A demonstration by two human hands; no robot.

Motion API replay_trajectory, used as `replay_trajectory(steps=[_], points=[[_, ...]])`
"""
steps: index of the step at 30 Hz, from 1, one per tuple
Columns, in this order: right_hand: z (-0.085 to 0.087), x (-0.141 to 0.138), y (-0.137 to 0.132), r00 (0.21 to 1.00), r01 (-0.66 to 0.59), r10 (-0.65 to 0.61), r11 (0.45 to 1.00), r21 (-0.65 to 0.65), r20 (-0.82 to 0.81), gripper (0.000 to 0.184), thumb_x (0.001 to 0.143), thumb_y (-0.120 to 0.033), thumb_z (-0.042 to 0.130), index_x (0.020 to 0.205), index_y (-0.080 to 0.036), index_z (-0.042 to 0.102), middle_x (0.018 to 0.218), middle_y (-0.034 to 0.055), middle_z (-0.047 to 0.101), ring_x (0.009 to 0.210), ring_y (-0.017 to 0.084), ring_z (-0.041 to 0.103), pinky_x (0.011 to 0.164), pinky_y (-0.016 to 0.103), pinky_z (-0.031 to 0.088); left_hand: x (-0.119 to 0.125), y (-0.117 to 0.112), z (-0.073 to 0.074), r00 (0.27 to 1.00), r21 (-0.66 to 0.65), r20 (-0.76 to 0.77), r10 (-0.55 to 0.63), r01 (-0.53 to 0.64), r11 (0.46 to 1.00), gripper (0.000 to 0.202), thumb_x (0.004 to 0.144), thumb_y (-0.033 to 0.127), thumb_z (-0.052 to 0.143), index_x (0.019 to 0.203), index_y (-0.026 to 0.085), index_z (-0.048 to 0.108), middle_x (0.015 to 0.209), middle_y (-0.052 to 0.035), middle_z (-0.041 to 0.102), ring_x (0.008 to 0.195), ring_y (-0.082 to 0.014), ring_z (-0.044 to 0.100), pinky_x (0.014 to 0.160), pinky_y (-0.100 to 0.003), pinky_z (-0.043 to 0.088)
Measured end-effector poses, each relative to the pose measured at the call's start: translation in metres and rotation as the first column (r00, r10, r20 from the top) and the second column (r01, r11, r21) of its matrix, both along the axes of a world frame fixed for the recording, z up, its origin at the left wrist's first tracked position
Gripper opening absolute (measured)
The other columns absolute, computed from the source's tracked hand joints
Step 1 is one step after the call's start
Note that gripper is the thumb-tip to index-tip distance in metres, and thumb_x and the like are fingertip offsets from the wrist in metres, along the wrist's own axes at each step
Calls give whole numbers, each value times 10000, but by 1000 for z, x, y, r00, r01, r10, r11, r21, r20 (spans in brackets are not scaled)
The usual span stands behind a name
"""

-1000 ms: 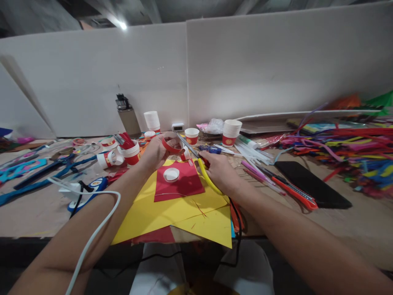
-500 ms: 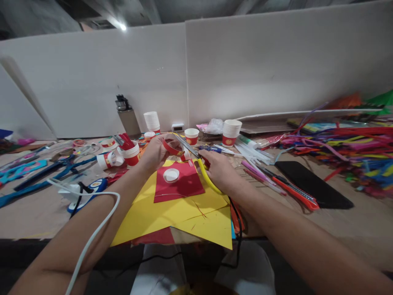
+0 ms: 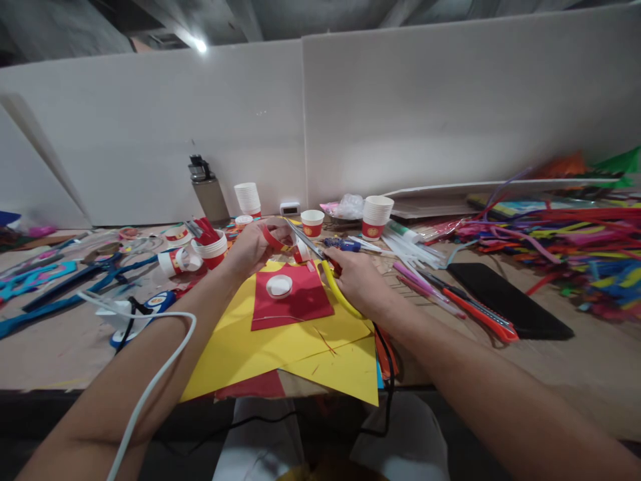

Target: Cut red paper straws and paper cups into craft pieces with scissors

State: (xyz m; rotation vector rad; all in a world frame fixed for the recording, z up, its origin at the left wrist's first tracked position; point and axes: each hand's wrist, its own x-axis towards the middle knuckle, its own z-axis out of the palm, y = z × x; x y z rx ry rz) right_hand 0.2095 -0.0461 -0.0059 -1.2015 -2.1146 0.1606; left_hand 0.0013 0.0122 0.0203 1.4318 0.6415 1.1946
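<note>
My left hand (image 3: 249, 248) is closed on a curled strip of red paper cup (image 3: 274, 242), raised above the yellow sheets. Closed round yellow-handled scissors (image 3: 334, 286), my right hand (image 3: 356, 275) holds their blades up beside the strip. Whether the blades touch the strip I cannot tell. Beneath both hands, a red paper square (image 3: 295, 307) lies on yellow paper (image 3: 240, 354). A round white cup base (image 3: 279, 286) rests on the square, with thin scraps around it.
Paper cups (image 3: 377, 217) stand in stacks at the back. Left lie a cup of red sticks (image 3: 209, 244), blue tools and a white cable (image 3: 150, 394) over my left forearm. Right are a box cutter (image 3: 481, 315), a black phone (image 3: 508, 300) and colourful pipe cleaners (image 3: 565, 240).
The scissor blades have shifted slightly against the curled strip, and the strip's free end sits a little differently. Both hands keep their grip in nearly the same place.
</note>
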Motion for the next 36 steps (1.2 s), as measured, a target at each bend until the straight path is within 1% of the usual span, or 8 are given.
replay_trajectory(steps=[4, 6, 11, 14, 21, 27, 33, 36], points=[[-1, 0, 1, 1000, 8, -8, 1000, 2, -5, 174, 838, -274, 524, 952, -196, 630, 801, 41, 670, 653, 140, 554, 579, 229, 334, -3, 6, -3, 989, 53, 48, 137, -140, 989, 150, 693, 242, 700, 744, 121, 629, 689, -26, 615, 637, -113, 598, 578, -229, 497], [-2, 0, 2, 1000, 12, -12, 1000, 14, 1, 186, 840, -284, 523, 966, -198, 629, 798, 40, 663, 648, 141, 542, 576, 231, 333, -3, 6, -4, 986, 56, 54, 156, -159, 986, 154, 694, 248, 700, 762, 123, 640, 694, -28, 624, 635, -114, 605, 582, -231, 500], [-5, 1, 5, 997, 48, -51, 997, 55, 54, 303, 813, -270, 551, 1102, -196, 610, 857, 70, 641, 725, 170, 539, 631, 250, 356, 3, 0, -3, 998, 34, 23, 67, -67, 997, 164, 668, 226, 720, 743, 106, 637, 667, -28, 618, 609, -111, 598, 579, -232, 500], [-6, 1, 5, 996, 59, -62, 997, 51, 57, 338, 814, -271, 551, 1139, -197, 602, 860, 74, 635, 727, 170, 532, 637, 251, 362, 4, -2, -2, 999, 24, 15, 46, -46, 999, 173, 660, 222, 728, 743, 103, 634, 671, -27, 620, 621, -115, 604, 588, -231, 500], [-1, -1, 0, 999, 33, -35, 998, 57, 38, 268, 832, -319, 536, 1039, -184, 639, 831, 58, 665, 663, 151, 540, 583, 243, 343, -1, 3, -4, 998, -4, 44, 33, -33, 999, 133, 678, 194, 706, 755, 107, 640, 662, -15, 604, 593, -99, 573, 555, -222, 480], [1, 0, -2, 1000, 3, -3, 999, 33, 7, 257, 833, -328, 542, 1034, -203, 643, 906, 54, 697, 741, 163, 602, 616, 236, 374, -2, 3, -2, 999, 21, -8, -38, 38, 999, 127, 707, 213, 682, 700, 105, 615, 613, -7, 561, 556, -92, 551, 542, -233, 483], [0, 0, -2, 999, 19, -19, 1000, 0, 31, 241, 838, -313, 530, 1019, -198, 640, 927, 68, 699, 795, 187, 622, 652, 250, 401, -3, 4, -1, 983, 49, 75, 166, -170, 984, 189, 680, 253, 723, 761, 117, 620, 639, -12, 597, 587, -108, 585, 565, -250, 514], [-2, 0, -1, 999, 23, -24, 1000, 11, 49, 244, 839, -282, 521, 1038, -199, 635, 923, 70, 690, 799, 185, 612, 675, 254, 410, -3, 3, 0, 978, 66, 85, 189, -194, 979, 208, 660, 264, 744, 748, 114, 630, 635, -15, 602, 586, -109, 587, 569, -253, 519]])
